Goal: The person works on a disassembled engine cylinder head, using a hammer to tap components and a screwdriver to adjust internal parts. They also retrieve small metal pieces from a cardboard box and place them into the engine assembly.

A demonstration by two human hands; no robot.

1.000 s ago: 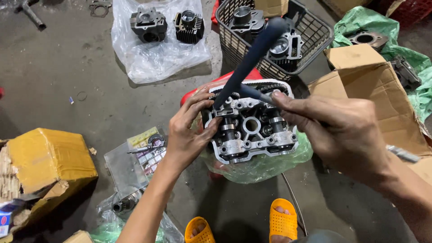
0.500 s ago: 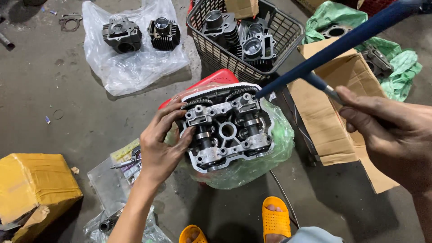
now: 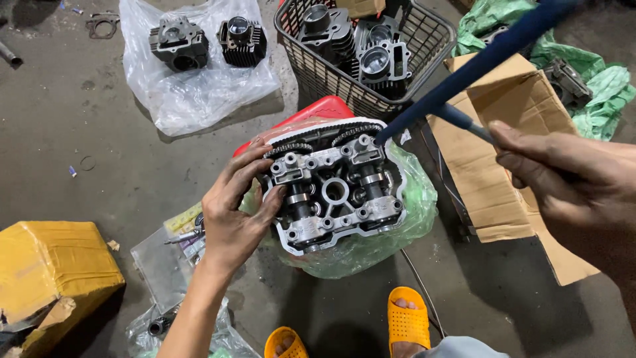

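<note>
Cyl head (image 3: 334,192), cast alu w/ chains, is steadied by splayed greasy left hand (image 3: 232,222); blue-handled tool (image 3: 464,73) is clamped in right hand (image 3: 570,179).

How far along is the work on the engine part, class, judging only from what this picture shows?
Done: the cylinder head sits uncovered on green plastic, camshafts and chain exposed. In hand: the left hand steadies its side, while the right hand holds a blue-handled tool with its tip at the head's upper right corner. Left: the cam caps look still bolted in place.
</note>
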